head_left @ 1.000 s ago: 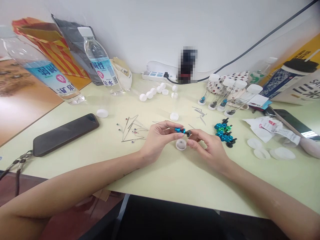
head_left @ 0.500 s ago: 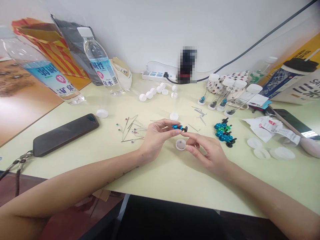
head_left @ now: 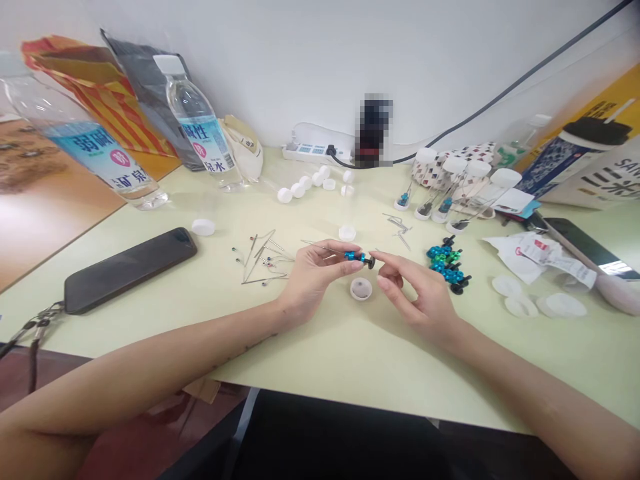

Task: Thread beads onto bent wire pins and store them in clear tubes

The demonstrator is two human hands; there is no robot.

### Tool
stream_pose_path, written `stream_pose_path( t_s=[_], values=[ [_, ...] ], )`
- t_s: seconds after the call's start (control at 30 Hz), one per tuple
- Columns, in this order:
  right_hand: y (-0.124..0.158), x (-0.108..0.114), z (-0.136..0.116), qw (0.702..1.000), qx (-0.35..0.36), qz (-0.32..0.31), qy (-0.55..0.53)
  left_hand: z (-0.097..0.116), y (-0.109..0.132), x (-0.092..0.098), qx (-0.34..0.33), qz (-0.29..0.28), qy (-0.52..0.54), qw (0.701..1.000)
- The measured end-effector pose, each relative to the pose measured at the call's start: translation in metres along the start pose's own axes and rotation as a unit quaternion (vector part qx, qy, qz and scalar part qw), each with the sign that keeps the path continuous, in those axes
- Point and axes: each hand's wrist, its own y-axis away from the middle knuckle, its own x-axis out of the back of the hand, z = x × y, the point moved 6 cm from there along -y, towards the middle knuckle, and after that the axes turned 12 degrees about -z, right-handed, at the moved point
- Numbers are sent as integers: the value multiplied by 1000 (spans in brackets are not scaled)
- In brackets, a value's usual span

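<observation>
Fingertips of the left hand are closed on a long steel pin, which runs roughly level across the desk. A blue metal spool sits on the pin just beyond those fingertips, and a black stud sits at its end, touching the spool.

The right hand is open and holds nothing. Its index fingertip is just beside the black stud, and its thumb is apart from the index finger.

A white plastic cap lies on the desk between the hands and below the pin. A second white cap lies beyond the pin.

Right of the right hand is a cluster of blue, green and black parts. Bent metal pins lie beyond the cluster. Clear capped tubes stand tilted farther back, with small blue and dark parts at their lower ends.

Left of the left hand lies a group of thin pins with small beads. Farther left is a black smartphone. White caps lie in a loose row near a power strip.
</observation>
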Motion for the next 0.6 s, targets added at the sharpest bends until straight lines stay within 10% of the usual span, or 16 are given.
stream_pose_path(
  t_s=[0.6],
  values=[
    [2, -8, -11, 996, 64, -45, -50, 5, 0, 1, -22, 16, -5, 1000]
  ],
)
